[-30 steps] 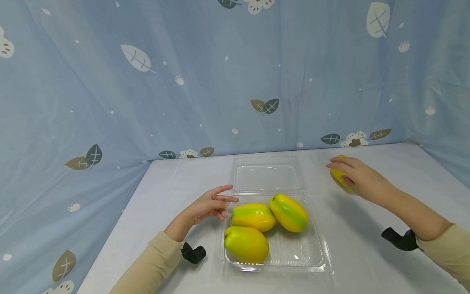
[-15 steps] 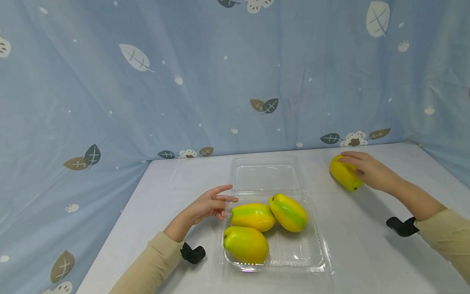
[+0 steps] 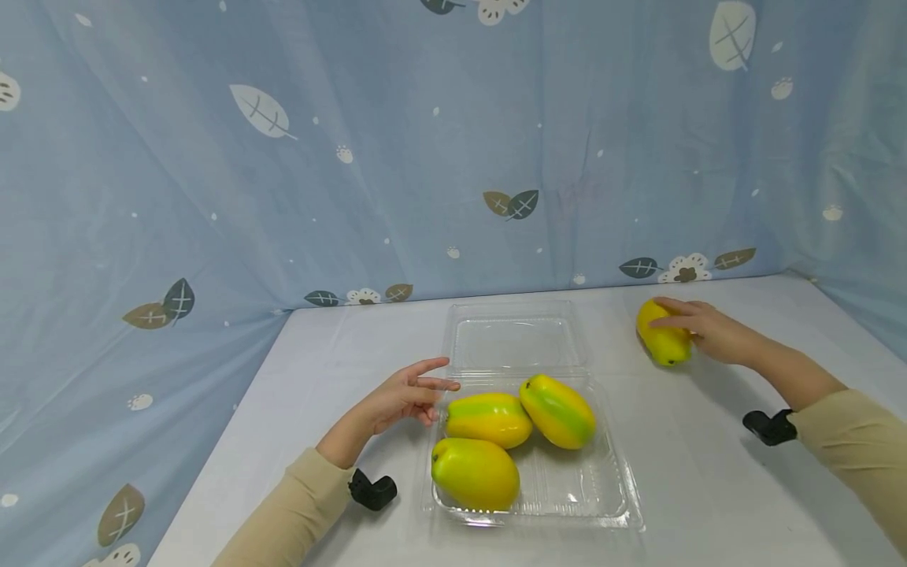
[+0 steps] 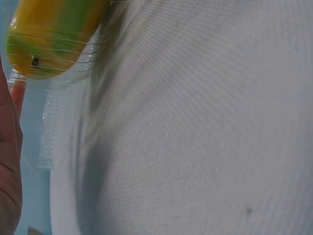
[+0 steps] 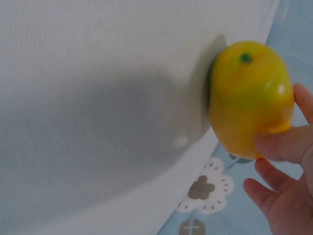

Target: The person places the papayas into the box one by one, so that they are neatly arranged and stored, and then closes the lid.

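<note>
Three yellow-green papayas lie in the base of a clear plastic clamshell box (image 3: 567, 488) in the head view: a front-left papaya (image 3: 475, 474), a middle papaya (image 3: 489, 419) and a right papaya (image 3: 557, 411). My left hand (image 3: 397, 398) is beside the box with fingers loosely spread, fingertips right at its left rim; the left wrist view shows a papaya (image 4: 54, 41) through the plastic wall. At the back right, my right hand (image 3: 716, 332) has thumb and finger around a fourth papaya (image 3: 662, 335). In the right wrist view the thumb (image 5: 279, 145) presses on that papaya's side.
The box's clear lid (image 3: 517, 342) lies folded open behind its base on the white tablecloth (image 3: 368, 335). A blue curtain (image 3: 397, 157) with leaf and flower prints hangs along the table's back edge. Black wrist mounts (image 3: 372, 490) show at both sleeves.
My right hand has shifted from over the papaya to its right side, uncovering more of it. The papaya has turned slightly in place. My left hand and the box have not moved.
</note>
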`<state>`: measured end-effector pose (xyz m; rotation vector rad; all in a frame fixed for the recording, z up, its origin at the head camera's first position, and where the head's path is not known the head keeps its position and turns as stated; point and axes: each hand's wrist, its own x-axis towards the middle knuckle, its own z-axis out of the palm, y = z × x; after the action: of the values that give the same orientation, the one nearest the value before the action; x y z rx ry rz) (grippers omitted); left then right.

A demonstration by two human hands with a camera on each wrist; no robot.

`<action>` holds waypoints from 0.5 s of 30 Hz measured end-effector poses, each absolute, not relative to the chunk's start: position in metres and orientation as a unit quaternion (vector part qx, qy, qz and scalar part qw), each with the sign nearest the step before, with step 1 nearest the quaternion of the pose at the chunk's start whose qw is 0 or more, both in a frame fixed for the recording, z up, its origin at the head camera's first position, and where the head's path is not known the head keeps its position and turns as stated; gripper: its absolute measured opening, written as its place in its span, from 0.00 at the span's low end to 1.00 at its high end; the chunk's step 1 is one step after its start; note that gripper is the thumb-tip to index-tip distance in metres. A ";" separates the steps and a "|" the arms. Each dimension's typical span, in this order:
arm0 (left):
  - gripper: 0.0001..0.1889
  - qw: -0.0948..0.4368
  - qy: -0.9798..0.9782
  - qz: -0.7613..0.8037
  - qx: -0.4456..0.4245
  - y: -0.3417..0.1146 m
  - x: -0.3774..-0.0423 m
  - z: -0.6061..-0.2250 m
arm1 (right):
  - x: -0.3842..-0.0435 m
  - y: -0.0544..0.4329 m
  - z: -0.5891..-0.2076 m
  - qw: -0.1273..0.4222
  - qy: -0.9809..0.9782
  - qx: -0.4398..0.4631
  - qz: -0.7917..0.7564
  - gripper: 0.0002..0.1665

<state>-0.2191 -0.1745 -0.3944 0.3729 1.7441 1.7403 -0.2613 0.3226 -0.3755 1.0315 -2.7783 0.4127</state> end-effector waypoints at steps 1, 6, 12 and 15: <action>0.36 0.319 0.663 0.662 0.142 -0.174 -0.219 -0.394 | -0.262 0.323 -0.376 0.078 -0.926 0.345 0.133 0.33; 0.36 0.318 0.662 0.664 0.142 -0.174 -0.219 -0.394 | -0.265 0.321 -0.369 0.044 -0.951 0.287 0.107 0.30; 0.36 0.319 0.662 0.663 0.141 -0.175 -0.219 -0.394 | -0.268 0.317 -0.371 -0.008 -0.967 0.191 0.166 0.34; 0.36 0.321 0.661 0.663 0.141 -0.175 -0.219 -0.394 | -0.269 0.316 -0.373 -0.036 -0.967 0.159 0.195 0.40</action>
<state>-0.2185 -0.1751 -0.3942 0.3706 1.7372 1.7433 -0.2694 0.3164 -0.3734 0.5107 -3.1096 0.6256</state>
